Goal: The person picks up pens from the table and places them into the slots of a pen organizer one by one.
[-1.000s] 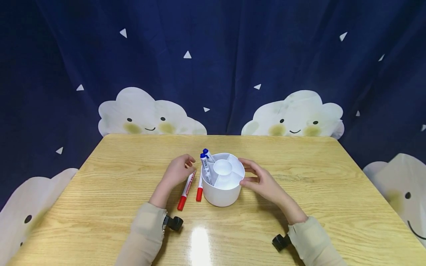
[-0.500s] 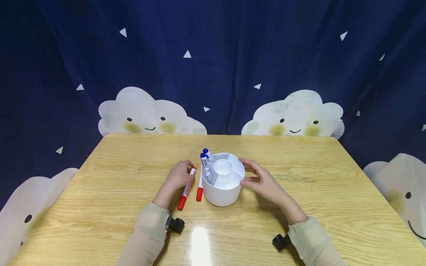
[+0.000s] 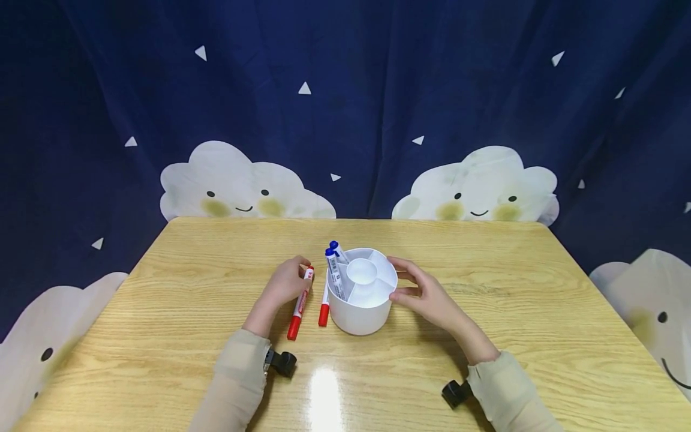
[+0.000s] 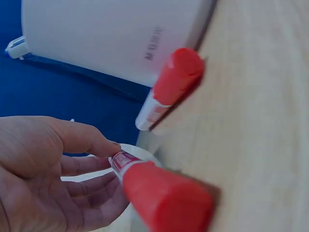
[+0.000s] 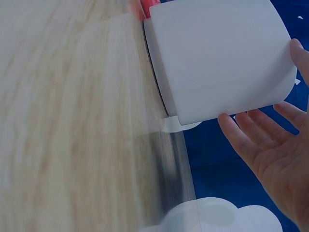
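My left hand point(image 3: 284, 283) pinches a red-capped whiteboard marker point(image 3: 300, 308) near its far end, thumb on one side and fingers on the other. In the left wrist view the marker's red cap point(image 4: 166, 200) points at the camera. A second red marker point(image 3: 324, 312) lies just to the right, against a round white pen holder point(image 3: 358, 319) with divided compartments. Two blue-capped markers point(image 3: 335, 273) lean in its left compartments. My right hand point(image 3: 426, 294) holds the holder's right side, thumb at the front and fingers behind; the right wrist view shows fingertips point(image 5: 225, 118) on its wall.
The wooden table point(image 3: 162, 312) runs back to a dark blue curtain point(image 3: 356, 108) with printed clouds. A black camera point(image 3: 283, 363) is strapped to the left wrist, another point(image 3: 456, 393) to the right wrist.
My left hand came down onto the nearer red marker and took hold of it; its far end has since shifted slightly left and away. The right hand and pen holder stay put.
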`<state>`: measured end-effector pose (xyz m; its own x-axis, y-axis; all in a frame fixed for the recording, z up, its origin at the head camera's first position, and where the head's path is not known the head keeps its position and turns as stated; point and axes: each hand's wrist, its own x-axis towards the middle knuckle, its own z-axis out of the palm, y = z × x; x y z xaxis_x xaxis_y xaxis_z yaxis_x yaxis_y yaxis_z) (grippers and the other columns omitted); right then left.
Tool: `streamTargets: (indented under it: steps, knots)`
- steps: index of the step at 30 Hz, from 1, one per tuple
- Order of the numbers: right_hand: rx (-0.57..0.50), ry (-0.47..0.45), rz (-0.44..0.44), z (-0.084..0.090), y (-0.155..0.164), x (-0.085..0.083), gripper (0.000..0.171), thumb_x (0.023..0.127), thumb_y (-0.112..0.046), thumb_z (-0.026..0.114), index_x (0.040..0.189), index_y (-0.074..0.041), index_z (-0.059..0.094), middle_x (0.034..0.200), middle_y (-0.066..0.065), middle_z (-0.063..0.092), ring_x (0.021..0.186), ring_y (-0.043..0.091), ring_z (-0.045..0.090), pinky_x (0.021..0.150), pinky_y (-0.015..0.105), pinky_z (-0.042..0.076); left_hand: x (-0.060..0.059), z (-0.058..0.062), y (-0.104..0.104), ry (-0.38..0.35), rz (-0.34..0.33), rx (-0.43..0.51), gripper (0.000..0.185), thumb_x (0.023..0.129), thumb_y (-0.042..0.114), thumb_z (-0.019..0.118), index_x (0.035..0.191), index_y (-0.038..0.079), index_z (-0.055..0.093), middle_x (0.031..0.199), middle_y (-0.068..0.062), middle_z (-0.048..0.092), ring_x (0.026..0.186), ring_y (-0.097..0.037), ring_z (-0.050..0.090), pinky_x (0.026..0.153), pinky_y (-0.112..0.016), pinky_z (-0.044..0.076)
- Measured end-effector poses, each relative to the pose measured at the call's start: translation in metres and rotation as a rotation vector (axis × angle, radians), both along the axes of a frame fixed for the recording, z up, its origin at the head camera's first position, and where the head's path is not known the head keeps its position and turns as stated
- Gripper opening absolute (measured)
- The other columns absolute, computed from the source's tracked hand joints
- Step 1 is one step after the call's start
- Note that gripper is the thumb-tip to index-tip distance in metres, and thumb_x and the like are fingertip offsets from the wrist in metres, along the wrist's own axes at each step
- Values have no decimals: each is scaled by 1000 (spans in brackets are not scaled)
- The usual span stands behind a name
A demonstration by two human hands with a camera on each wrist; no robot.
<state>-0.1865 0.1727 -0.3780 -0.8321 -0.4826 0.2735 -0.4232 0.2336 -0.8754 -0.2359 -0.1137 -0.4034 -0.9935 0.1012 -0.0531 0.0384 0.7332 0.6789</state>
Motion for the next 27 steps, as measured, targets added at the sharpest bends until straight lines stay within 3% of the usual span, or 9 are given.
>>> streamTargets:
  steps: [13,21,27]
  knots:
    - [-8,-9,2,1,0,1,62,81,-2,63,136,2,34,132,20,43,115,37,46,86,40,48,5,24,-9,63,32,166,44,77,8,59,121,6,52,101,-14,57,83,-24,57,63,-27,46]
    - [-1,-12,-2,2,0,1,62,82,-3,63,136,3,33,132,20,43,115,36,46,87,40,48,13,45,-9,102,47,249,43,79,8,58,122,8,51,104,-13,56,83,-22,55,60,-25,45]
    - [-12,-15,5,-5,2,-3,62,82,-3,63,137,0,34,132,19,43,115,37,46,87,41,47,15,52,-10,155,61,290,43,79,8,60,121,9,51,104,-12,57,82,-22,55,60,-25,45]
